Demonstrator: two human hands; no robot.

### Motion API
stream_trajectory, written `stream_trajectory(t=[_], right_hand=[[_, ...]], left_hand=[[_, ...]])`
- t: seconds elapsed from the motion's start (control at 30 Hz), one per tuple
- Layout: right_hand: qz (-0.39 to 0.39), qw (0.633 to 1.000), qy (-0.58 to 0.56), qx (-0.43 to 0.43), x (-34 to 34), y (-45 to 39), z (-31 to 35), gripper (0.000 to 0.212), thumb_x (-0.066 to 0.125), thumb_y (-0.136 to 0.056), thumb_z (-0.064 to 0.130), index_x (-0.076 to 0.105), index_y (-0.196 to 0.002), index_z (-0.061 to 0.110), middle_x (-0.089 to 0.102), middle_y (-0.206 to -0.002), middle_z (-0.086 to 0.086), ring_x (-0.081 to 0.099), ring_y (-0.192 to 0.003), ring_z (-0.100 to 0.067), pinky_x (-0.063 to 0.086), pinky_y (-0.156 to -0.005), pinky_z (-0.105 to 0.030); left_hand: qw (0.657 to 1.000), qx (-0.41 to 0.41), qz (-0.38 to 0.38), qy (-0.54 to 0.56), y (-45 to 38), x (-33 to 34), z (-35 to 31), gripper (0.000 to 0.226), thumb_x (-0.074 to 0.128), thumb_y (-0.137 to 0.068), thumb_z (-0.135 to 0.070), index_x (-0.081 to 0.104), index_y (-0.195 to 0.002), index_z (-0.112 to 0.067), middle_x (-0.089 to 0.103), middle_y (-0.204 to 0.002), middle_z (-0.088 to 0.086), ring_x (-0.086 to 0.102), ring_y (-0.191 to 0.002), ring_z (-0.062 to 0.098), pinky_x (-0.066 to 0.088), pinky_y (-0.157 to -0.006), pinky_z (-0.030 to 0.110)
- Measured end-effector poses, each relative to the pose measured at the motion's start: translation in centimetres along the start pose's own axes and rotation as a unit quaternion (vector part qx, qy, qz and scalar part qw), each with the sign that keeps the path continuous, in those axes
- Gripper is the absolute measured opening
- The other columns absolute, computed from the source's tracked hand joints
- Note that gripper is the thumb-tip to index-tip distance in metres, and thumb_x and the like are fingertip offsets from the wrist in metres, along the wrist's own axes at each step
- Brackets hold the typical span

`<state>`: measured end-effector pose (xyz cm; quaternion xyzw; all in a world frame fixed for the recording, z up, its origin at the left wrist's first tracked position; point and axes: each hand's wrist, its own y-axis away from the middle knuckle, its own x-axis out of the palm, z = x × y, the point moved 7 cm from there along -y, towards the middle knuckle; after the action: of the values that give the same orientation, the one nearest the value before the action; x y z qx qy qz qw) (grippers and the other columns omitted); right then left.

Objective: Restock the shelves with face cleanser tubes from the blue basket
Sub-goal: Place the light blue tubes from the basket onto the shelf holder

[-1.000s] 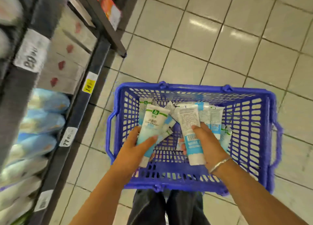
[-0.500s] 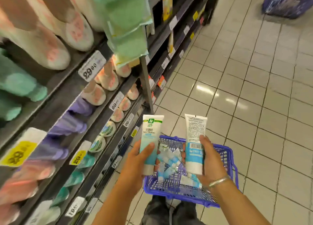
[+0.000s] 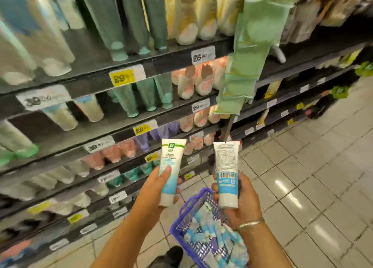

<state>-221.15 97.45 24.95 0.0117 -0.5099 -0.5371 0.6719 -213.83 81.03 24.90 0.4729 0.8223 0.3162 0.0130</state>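
While each hand grasped one upright tube, our left hand (image 3: 155, 189) with its tube (image 3: 170, 171) was nearer the shelves (image 3: 125, 124) than our right hand (image 3: 242, 199) with its tube (image 3: 227, 171).

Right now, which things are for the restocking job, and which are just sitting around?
For the job: left tube in left hand; right tube in right hand; blue basket; shelves.
Sitting around: price tags; green hanging strip; floor tiles.

Both hands raised side by side; left (image 3: 153, 189) and right (image 3: 240, 203) fingers curled, gripping.
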Motion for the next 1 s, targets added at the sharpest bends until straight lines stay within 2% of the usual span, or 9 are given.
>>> stream_trajectory(t=[0.1, 0.23, 0.3, 0.43, 0.5, 0.63, 0.73, 0.87, 1.0], right_hand=[[0.091, 0.994, 0.039, 0.050, 2.2, 1.8, -0.5, 0.047, 0.030, -0.096, 0.034, 0.066, -0.096, 0.005, 0.070, -0.075, -0.013, 0.059, -0.050, -0.017, 0.051, -0.044, -0.023], [0.164, 0.976, 0.101, 0.102, 3.5, 5.4, -2.3, 0.037, 0.035, -0.094, 0.029, 0.053, -0.119, 0.007, 0.071, -0.081, -0.016, 0.066, -0.061, -0.021, 0.056, -0.054, -0.030], [0.180, 0.971, 0.110, 0.116, 3.8, 7.2, -3.6, 0.034, 0.043, -0.087, 0.024, 0.054, -0.114, 0.006, 0.070, -0.076, -0.014, 0.066, -0.060, -0.022, 0.057, -0.056, -0.032], [0.211, 0.950, 0.164, 0.159, 4.0, 11.4, -6.6, 0.026, 0.055, -0.074, 0.019, 0.056, -0.097, 0.007, 0.061, -0.074, -0.010, 0.063, -0.058, -0.020, 0.058, -0.058, -0.032], [0.242, 0.930, 0.217, 0.170, 4.8, 13.3, -8.2, 0.031, 0.059, -0.070, 0.017, 0.053, -0.100, 0.009, 0.057, -0.075, -0.009, 0.061, -0.056, -0.020, 0.056, -0.054, -0.031], [0.295, 0.901, 0.272, 0.168, 8.5, 16.7, -12.0, 0.040, 0.061, -0.068, 0.014, 0.051, -0.107, 0.011, 0.067, -0.073, -0.008, 0.061, -0.055, -0.018, 0.054, -0.051, -0.029], [0.320, 0.893, 0.266, 0.174, 11.2, 19.4, -15.4, 0.030, 0.057, -0.074, 0.009, 0.051, -0.104, 0.011, 0.064, -0.071, -0.008, 0.063, -0.055, -0.017, 0.057, -0.055, -0.031], [0.316, 0.889, 0.255, 0.210, 13.1, 23.8, -21.3, 0.014, 0.048, -0.089, 0.011, 0.052, -0.102, 0.013, 0.058, -0.079, -0.011, 0.061, -0.062, -0.023, 0.055, -0.059, -0.035], [0.336, 0.871, 0.278, 0.225, 15.0, 28.9, -28.0, 0.021, 0.042, -0.094, 0.010, 0.047, -0.115, 0.011, 0.058, -0.085, -0.011, 0.062, -0.067, -0.025, 0.055, -0.060, -0.035]], left_hand=[[0.996, 0.041, -0.066, 0.046, 4.3, -1.5, 0.4, 0.032, 0.057, -0.078, -0.039, 0.057, -0.105, -0.023, 0.069, -0.078, 0.006, 0.061, -0.051, 0.013, 0.048, -0.043, 0.023], [0.983, 0.101, -0.128, 0.083, 10.4, -3.2, 1.1, 0.028, 0.054, -0.081, -0.038, 0.057, -0.104, -0.023, 0.070, -0.069, 0.000, 0.061, -0.050, 0.010, 0.048, -0.044, 0.022], [0.977, 0.118, -0.147, 0.099, 13.4, -4.1, 1.6, 0.024, 0.053, -0.084, -0.036, 0.057, -0.104, -0.024, 0.071, -0.069, 0.000, 0.061, -0.050, 0.009, 0.048, -0.044, 0.021], [0.960, 0.142, -0.186, 0.155, 19.6, -5.7, 4.0, 0.040, 0.060, -0.070, -0.041, 0.057, -0.105, -0.023, 0.070, -0.070, 0.001, 0.061, -0.052, 0.011, 0.050, -0.046, 0.022], [0.946, 0.158, -0.216, 0.184, 22.5, -6.9, 4.9, 0.044, 0.063, -0.067, -0.043, 0.059, -0.107, -0.025, 0.071, -0.073, 0.002, 0.062, -0.055, 0.012, 0.051, -0.047, 0.023], [0.919, 0.193, -0.265, 0.221, 27.7, -10.5, 4.7, 0.048, 0.065, -0.065, -0.046, 0.060, -0.108, -0.027, 0.070, -0.075, 0.001, 0.063, -0.061, 0.013, 0.051, -0.050, 0.025], [0.901, 0.220, -0.281, 0.245, 31.5, -13.5, 4.5, 0.048, 0.067, -0.063, -0.046, 0.061, -0.107, -0.026, 0.070, -0.073, 0.001, 0.063, -0.057, 0.013, 0.051, -0.049, 0.024], [0.879, 0.238, -0.313, 0.270, 37.1, -18.4, 6.0, 0.050, 0.066, -0.064, -0.045, 0.060, -0.110, -0.024, 0.069, -0.078, 0.005, 0.063, -0.058, 0.014, 0.051, -0.049, 0.024], [0.862, 0.250, -0.342, 0.277, 43.2, -24.2, 7.6, 0.053, 0.066, -0.063, -0.044, 0.057, -0.111, -0.023, 0.067, -0.081, 0.007, 0.062, -0.062, 0.016, 0.051, -0.048, 0.026]])
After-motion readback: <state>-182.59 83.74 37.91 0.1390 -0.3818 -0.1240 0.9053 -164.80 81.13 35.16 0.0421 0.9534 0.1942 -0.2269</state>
